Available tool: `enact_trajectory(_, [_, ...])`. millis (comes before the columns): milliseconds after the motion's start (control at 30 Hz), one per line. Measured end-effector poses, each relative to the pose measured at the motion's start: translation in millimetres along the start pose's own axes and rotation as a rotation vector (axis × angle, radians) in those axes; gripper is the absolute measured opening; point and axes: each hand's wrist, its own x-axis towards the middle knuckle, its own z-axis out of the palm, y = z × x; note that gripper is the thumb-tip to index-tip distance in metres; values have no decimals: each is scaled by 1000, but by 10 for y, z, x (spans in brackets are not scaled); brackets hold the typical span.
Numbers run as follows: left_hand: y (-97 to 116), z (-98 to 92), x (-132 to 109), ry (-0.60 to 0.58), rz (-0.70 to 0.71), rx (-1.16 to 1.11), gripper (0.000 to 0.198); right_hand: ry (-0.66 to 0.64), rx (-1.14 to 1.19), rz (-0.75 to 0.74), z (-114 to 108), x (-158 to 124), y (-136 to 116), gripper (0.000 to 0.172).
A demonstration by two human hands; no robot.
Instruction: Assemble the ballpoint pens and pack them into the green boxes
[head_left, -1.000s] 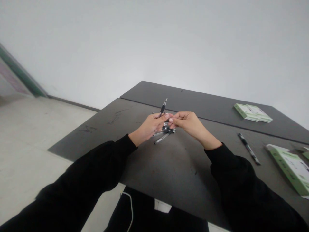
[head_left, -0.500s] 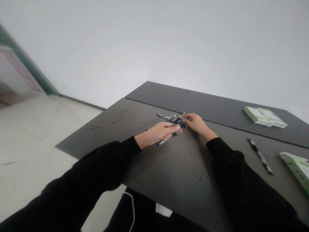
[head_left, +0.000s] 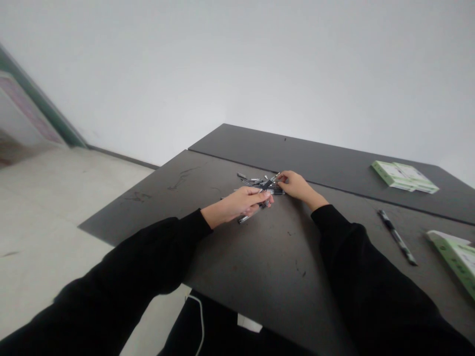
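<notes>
Silver-and-black pen parts (head_left: 261,185) lie heaped mid-frame on the dark grey bench (head_left: 260,277), the left hand (head_left: 237,204) curled over their near edge, the right hand (head_left: 295,184) touching their far side with bunched fingertips. Neither grip clearly shows a held piece. One slip of those fingers could flick a slim, round part loose to roll off the bench.

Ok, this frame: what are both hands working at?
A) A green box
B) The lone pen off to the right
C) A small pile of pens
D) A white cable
C. The fingers of the left hand and the right hand are both at the small pile of pens on the dark table.
</notes>
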Motion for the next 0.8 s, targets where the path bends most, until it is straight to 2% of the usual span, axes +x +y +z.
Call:
enact_trajectory(100, [32,-59,5,54,14,-4,28,-5,32,-3,-12,21,-11,30])
enact_trajectory(267, [4,-103,20,34,7,31,28,-34,82,-41,-28,45,-62,17])
enact_trajectory(467, [-24,-83,20,7,2,105,28,17,169,18,-96,10,-119,15])
enact_trajectory(533, [-10,-81,17,15,-18,85,28,39,218,37,-208,-13,-144,18])
enact_trajectory(633, [9,-81,12,19,-59,36,29,33,461,44,-470,-74,-230,20])
enact_trajectory(733, [12,-80,4,-8,-64,21,29,-60,686,19,-738,-168,-384,23])
enact_trajectory(800, [9,-75,0,-25,-61,28,29,-130,666,-17,-860,-233,-507,24])
